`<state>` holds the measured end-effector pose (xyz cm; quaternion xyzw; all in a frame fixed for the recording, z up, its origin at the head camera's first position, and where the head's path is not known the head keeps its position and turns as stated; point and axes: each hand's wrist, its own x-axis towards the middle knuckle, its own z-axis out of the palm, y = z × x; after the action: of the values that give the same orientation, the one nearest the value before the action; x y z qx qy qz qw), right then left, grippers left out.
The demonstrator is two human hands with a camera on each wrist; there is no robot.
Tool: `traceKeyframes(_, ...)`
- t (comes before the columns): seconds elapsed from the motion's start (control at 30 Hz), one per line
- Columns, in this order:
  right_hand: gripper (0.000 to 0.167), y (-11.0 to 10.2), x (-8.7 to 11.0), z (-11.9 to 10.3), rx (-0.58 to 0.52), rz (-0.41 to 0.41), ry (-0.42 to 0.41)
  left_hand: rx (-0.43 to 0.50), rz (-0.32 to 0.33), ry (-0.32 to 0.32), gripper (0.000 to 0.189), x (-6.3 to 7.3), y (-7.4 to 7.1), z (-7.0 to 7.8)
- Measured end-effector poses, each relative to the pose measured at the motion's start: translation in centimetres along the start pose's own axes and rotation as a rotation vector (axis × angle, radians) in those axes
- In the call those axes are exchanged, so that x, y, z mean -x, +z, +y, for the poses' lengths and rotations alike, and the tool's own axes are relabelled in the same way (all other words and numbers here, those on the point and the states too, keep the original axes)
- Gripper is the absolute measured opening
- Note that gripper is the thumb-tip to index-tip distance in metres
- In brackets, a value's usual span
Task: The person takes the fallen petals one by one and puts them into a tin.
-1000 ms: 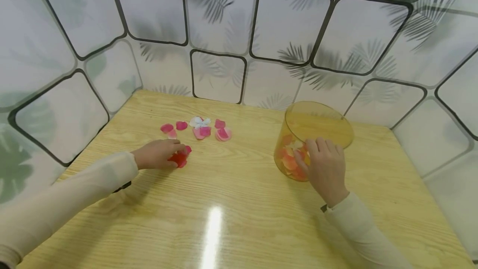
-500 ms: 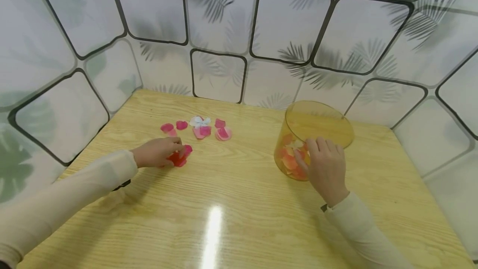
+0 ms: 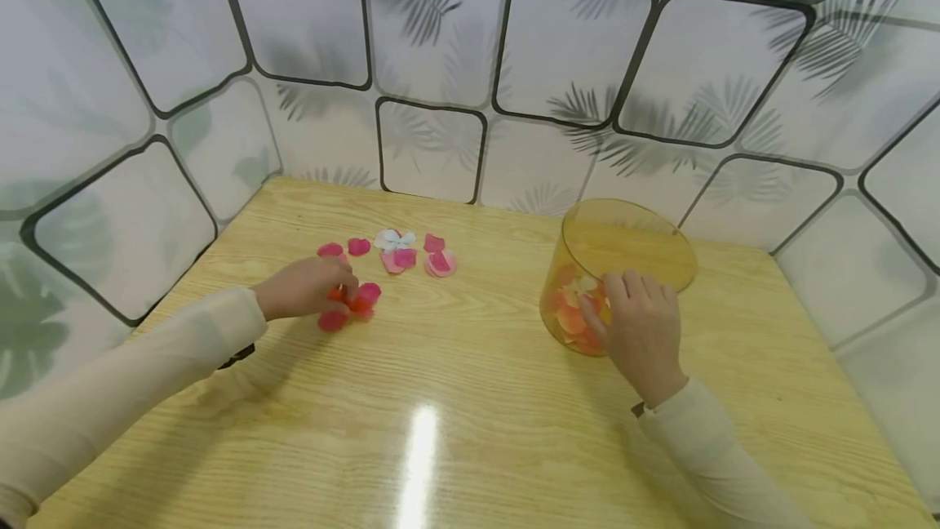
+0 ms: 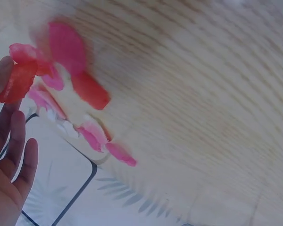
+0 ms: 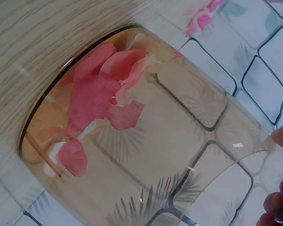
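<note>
My left hand (image 3: 307,286) is just above the left of the table, pinching a red petal (image 4: 20,84) between thumb and fingertips. Below it lie loose pink and red petals (image 3: 333,322); in the left wrist view a bright pink petal (image 4: 67,48) and a red one (image 4: 90,90) rest on the wood. My right hand (image 3: 644,335) grips the rim of a clear amber cylindrical container (image 3: 556,284), thumb on one side of the wall and fingers on the other. The container stands upright, with pink, red and white petals (image 5: 92,101) at its bottom.
Behind the left hand, more petals lie scattered: pink ones (image 3: 441,263), a white one (image 3: 395,240) and a pink one (image 3: 359,246). The wooden table (image 3: 470,382) meets a patterned wall (image 3: 433,145) at the back and sides.
My left hand has shifted slightly up and away from the petal cluster, exposing a pink petal beneath it. The right hand and container have stayed in place.
</note>
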<state>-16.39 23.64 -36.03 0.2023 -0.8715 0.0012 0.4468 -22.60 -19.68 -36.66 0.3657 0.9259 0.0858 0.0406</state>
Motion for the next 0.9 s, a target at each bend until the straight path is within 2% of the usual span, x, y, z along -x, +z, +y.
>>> traceKeyframes(0.1,0.031,0.0,0.0,0.0,0.002,-0.002,-0.003,0.018,0.015,-0.018,0.018,-0.1,-0.5,0.1)
traceKeyframes(0.3,0.033,-0.1,0.0,0.0,0.007,-0.018,-0.004,0.106,0.068,-0.147,0.01,-0.3,-1.9,0.4)
traceKeyframes(0.43,0.033,-0.1,0.0,0.0,0.007,-0.023,0.0,0.173,0.123,-0.207,0.007,-0.8,-2.8,0.6)
traceKeyframes(0.6,0.033,-0.1,0.2,0.0,0.009,-0.015,0.001,0.216,0.161,-0.229,0.012,-1.1,-3.5,0.8)
traceKeyframes(0.8,0.034,-0.1,0.1,0.0,0.012,-0.018,0.002,0.221,0.155,-0.225,0.01,-1.1,-3.6,0.9)
traceKeyframes(0.9,0.034,-0.1,0.1,0.0,0.009,-0.022,0.005,0.222,0.147,-0.243,0.009,-1.0,-3.3,0.8)
